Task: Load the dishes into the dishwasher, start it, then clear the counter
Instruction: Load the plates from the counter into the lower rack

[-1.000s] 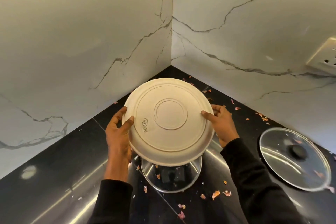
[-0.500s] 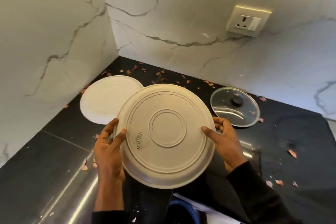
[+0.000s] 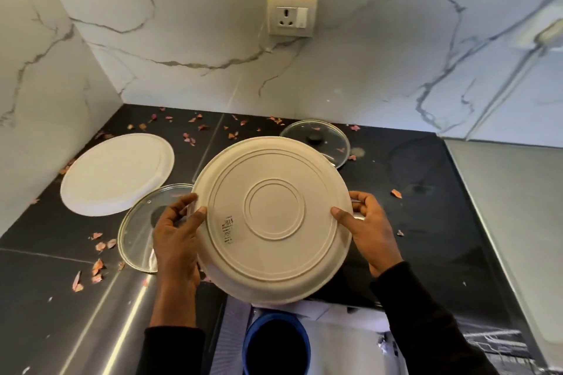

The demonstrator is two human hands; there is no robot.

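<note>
Your left grip [image 3: 176, 240] and right grip [image 3: 370, 234] clasp opposite rims of the plate [image 3: 274, 219], thumbs on its underside, which faces you, above the near edge of the desk [image 3: 426, 222]. Its small sticker [image 3: 227, 230] carries print too blurred to read. Under the left grip lies a glass lid [image 3: 137, 231]; a second plate [image 3: 117, 173] sits beyond it, and a far lid [image 3: 316, 137] behind.
</note>
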